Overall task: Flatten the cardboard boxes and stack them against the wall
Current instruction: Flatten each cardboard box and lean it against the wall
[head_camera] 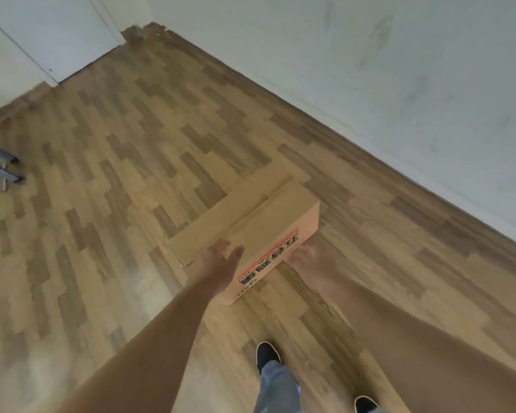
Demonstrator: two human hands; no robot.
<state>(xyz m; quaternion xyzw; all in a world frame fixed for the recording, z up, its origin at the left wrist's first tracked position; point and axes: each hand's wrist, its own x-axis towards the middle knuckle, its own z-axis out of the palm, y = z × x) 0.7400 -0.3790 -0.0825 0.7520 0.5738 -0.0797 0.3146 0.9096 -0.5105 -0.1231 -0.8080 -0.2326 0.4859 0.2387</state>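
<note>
Between your hands: the cardboard box [276, 231] sits held above the wooden floor [102, 204], still a full box shape, with an open flap [221, 219] spread out on its left side.
Long axis: it runs from near-left, by your hands, away to far-right, towards the white wall [399, 84].
Printed face: the side with the red band and dark characters faces right and towards you.
Left hand: your left hand [218, 263] lies on the near-left end, palm against the top edge, its fingers [236, 253] loosely spread and pressing rather than curled around anything.
Right hand: your right hand [306, 257] is under or beside the printed face at the near end; it is blurred, so you cannot tell how its fingers are set.
Nearer hand: both meet the same near end, and the far end is free.
Arms: both forearms reach forward and down, nearly straight.
Judgement: you have not flattened it yet, and the wall is well apart on the right.
Feet: your dark shoes [267, 354] stand just short of the box.
</note>
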